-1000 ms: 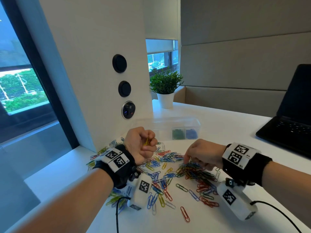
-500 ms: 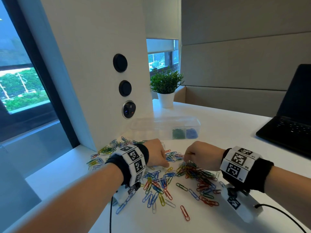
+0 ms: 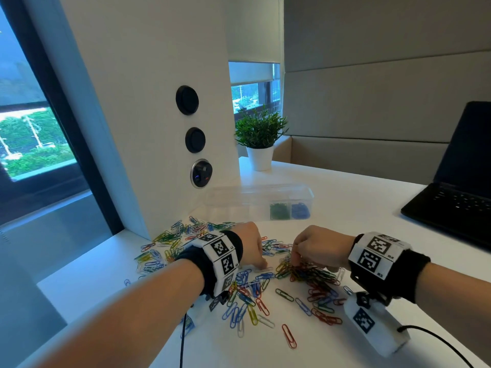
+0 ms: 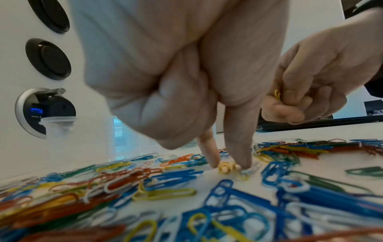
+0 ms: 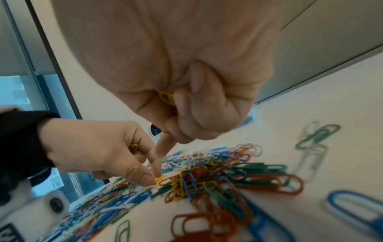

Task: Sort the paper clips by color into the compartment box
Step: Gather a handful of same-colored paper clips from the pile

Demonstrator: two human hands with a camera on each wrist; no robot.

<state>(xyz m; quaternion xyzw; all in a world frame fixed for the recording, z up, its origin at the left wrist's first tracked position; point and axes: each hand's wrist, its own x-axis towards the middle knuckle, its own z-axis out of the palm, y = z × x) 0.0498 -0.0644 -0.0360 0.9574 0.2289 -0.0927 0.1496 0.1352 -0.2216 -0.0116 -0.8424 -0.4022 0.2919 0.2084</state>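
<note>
Now my left hand [image 3: 251, 245], which was raised a second ago, has come down to the tabletop [image 3: 372, 208] and pinches a yellow paper clip [image 4: 226, 167], while my right hand [image 3: 316, 247] keeps yellow clips [image 5: 167, 97], the compartment box [image 3: 261, 200] waiting behind.

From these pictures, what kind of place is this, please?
Probably an office: a white desk by a window, an open laptop, a small potted plant, and padded wall panels behind.
</note>
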